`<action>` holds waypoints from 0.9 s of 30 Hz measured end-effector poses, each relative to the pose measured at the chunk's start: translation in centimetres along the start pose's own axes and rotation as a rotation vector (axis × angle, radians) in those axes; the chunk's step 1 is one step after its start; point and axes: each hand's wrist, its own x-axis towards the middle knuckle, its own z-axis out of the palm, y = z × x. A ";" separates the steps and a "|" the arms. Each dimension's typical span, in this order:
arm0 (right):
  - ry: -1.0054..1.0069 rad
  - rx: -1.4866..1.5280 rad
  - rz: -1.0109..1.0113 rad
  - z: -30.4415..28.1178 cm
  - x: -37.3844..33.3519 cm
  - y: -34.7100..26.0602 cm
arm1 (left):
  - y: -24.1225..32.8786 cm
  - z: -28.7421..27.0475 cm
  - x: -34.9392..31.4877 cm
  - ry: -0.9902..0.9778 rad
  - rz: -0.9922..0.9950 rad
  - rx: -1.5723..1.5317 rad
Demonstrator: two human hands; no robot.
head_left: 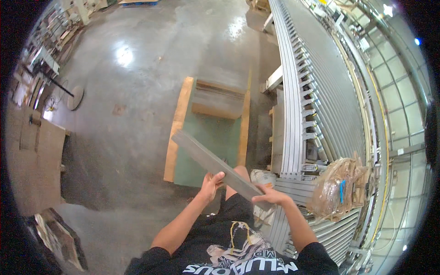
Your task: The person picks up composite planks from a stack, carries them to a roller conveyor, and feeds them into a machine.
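Note:
A long flat grey board (208,158) lies slantwise across the middle of the head view, raised in front of my body. Its far end points up and to the left, over a wooden-sided box. Around the board's middle, near its left edge, my left hand (212,185) is closed with the thumb on top. My right hand (271,195) grips the near end at the lower right, fingers mostly beneath the board. Below and beyond it stands the box (182,103), with pale wooden side rails and a green inner surface.
Along the right runs a long metal roller conveyor (293,91). Crumpled brown wrapping with clear plastic (337,190) rests on its near end. A brown panel-topped surface (34,160) stands at the left. A round black stand base (76,98) sits on the concrete floor (123,146).

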 end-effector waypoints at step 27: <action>0.370 0.958 0.058 -44.0 66.3 -1.2 | 16.6 -8.5 75.6 0.366 -0.060 -0.078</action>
